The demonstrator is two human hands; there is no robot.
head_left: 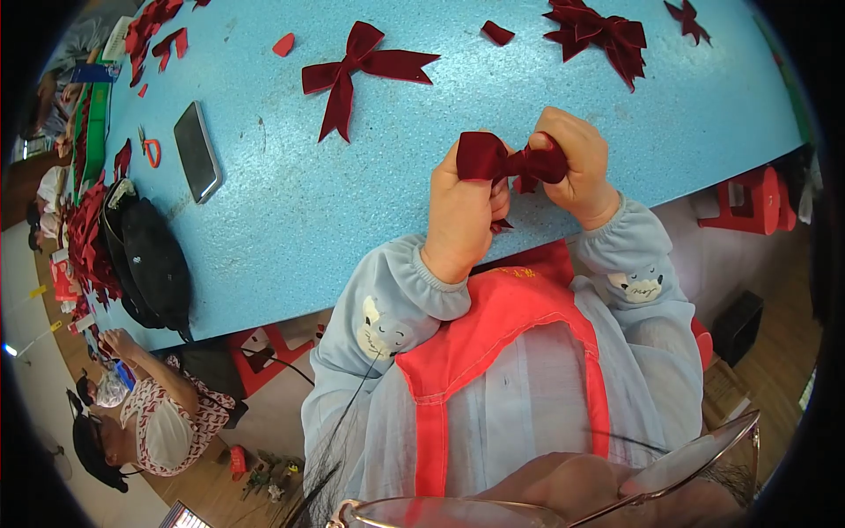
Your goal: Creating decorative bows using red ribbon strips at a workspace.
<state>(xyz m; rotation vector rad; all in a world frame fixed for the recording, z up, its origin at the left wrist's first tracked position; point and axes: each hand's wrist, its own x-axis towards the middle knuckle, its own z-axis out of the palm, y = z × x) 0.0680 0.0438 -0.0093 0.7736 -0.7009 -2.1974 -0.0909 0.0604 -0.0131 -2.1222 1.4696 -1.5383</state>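
A dark red velvet bow (480, 158) is held up between my two hands, just over the near edge of the blue table. My left hand (460, 220) is closed around its left loop and the tail below. On the other side, my right hand (581, 167) pinches the right loop between thumb and fingers. The tails hang partly hidden behind my fingers. Beyond my hands lies a finished-looking velvet bow (356, 66) with spread tails. Farther right is a pile of similar bows (598, 37).
A phone (197, 151), orange-handled scissors (150, 150) and a black bag (145, 255) lie on the table (264, 238) to the left. Red velvet pieces are heaped beside the bag. Another person (167, 405) sits at lower left. A red stool (748, 201) stands at right.
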